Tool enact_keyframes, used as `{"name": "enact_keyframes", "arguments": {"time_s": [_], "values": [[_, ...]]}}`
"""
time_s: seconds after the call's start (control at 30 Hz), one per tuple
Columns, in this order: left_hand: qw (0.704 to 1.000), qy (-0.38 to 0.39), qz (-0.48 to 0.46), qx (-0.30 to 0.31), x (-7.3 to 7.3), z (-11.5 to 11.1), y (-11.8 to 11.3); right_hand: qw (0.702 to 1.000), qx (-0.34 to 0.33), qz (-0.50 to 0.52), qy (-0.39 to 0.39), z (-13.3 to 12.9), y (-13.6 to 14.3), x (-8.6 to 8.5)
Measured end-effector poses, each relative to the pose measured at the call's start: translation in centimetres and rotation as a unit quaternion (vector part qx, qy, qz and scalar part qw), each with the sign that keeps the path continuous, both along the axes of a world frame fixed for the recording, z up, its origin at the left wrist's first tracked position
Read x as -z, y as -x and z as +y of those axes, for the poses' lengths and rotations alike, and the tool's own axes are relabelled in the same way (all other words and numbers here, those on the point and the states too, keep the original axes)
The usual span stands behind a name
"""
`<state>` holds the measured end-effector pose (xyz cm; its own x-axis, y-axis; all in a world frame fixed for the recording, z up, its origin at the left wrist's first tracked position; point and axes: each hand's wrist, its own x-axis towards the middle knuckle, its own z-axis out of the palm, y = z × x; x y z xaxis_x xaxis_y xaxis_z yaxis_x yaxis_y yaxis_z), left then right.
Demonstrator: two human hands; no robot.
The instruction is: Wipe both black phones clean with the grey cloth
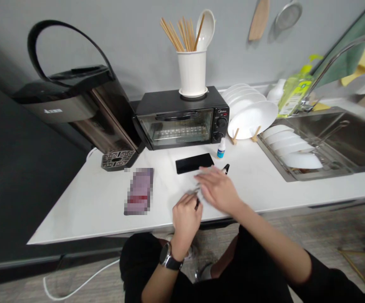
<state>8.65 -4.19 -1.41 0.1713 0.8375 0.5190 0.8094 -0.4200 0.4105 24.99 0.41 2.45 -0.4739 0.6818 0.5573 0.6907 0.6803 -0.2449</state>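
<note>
Small dark-ended object (pixel 197 205), in hand over the counter (pixel 90 210)

Item one: the small object, near the front edge. My left hand (pixel 187 216) curls round it, fingers bent, presumably to steady it; a dark end shows beside the knuckles. What it is, I cannot tell: fingers and blur cover the rest.

Item two: my right hand (pixel 220 191), fingers stretched out and laid across the upper part of the object, perhaps to work against my left hand's hold. Whether it pinches anything, I cannot tell.

Item three: a slim black piece (pixel 226 169), just beyond my right hand, partly hidden.

Item four: a flat black slab (pixel 192 164), lying beyond my hands, likely set there to be within reach.

Item five: a white bottle with blue label (pixel 221 149), upright near the slab's right end, probably kept standing against spills.

Item six: a pixelated purplish panel (pixel 139 191), flat, well to the left of my hands.

Behind: a toaster oven (pixel 182 122), its top bearing a white holder (pixel 192 73) of chopsticks (pixel 187 35), likely to save room. To its right, plates (pixel 253 120) lean in a wooden rack (pixel 255 134), presumably to drain.
</note>
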Motion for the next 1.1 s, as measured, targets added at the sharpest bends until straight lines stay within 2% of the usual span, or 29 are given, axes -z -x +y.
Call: {"name": "enact_keyframes", "arguments": {"time_s": [0.07,0.1,0.23,0.27,0.37,0.4,0.43,0.53,0.57,0.67,0.7,0.73,0.83,0.87,0.97,1.0,1.03,1.1], "values": [[1.000,0.008,-0.009,0.012,-0.1,0.0,0.0,0.997,0.074,0.026,0.006,0.5,0.1,-0.2],[1.000,0.006,-0.010,0.008,-0.1,0.0,0.1,0.996,0.085,0.035,0.008,0.5,0.3,-0.1],[1.000,-0.013,0.015,-0.014,0.1,0.0,0.2,0.998,-0.062,0.004,-0.004,0.2,0.6,0.3],[1.000,-0.010,0.014,-0.008,0.1,0.0,0.1,0.999,-0.047,0.007,-0.012,0.2,0.4,0.4],[1.000,0.013,-0.005,0.018,0.2,-0.1,0.1,0.995,0.081,0.048,-0.017,0.6,-0.6,0.5],[1.000,0.014,-0.007,0.018,0.2,-0.1,0.1,0.994,0.095,0.056,-0.015,0.6,-0.7,0.5],[1.000,0.007,-0.006,0.015,0.3,-0.2,0.1,0.995,0.079,0.054,-0.011,0.5,-0.6,0.5],[1.000,-0.026,0.003,0.007,0.3,-0.3,0.2,0.998,-0.064,0.009,-0.012,0.0,-0.3,0.6],[1.000,-0.026,0.002,0.011,0.3,-0.3,0.2,0.997,-0.069,0.003,-0.018,0.1,-0.3,0.5],[1.000,0.004,-0.007,0.024,0.3,-0.3,0.2,0.996,0.074,0.040,-0.011,0.6,-0.5,0.3],[1.000,0.006,-0.011,0.020,0.3,-0.2,0.2,0.994,0.094,0.045,-0.005,0.6,-0.4,0.2],[1.000,-0.001,-0.014,0.010,0.3,-0.2,0.2,0.997,0.069,0.038,-0.001,0.6,-0.3,0.1],[0.999,-0.032,-0.013,-0.014,0.5,-0.2,0.3,0.996,-0.088,-0.018,-0.002,0.4,0.2,0.1],[0.999,-0.034,-0.013,-0.013,0.4,-0.2,0.3,0.996,-0.089,-0.024,-0.003,0.5,0.2,0.1],[1.000,-0.005,-0.016,0.003,0.3,-0.2,0.3,0.999,0.046,0.020,-0.002,1.0,0.0,0.2],[1.000,0.000,-0.016,0.002,0.3,-0.2,0.3,0.997,0.066,0.031,-0.001,1.0,0.0,0.2],[1.000,-0.003,-0.016,-0.005,0.3,-0.2,0.3,0.999,0.036,0.026,-0.002,0.9,0.0,0.2],[1.000,-0.019,-0.007,-0.014,0.3,-0.1,0.2,0.998,-0.063,0.000,-0.009,0.7,0.0,0.2]]}}
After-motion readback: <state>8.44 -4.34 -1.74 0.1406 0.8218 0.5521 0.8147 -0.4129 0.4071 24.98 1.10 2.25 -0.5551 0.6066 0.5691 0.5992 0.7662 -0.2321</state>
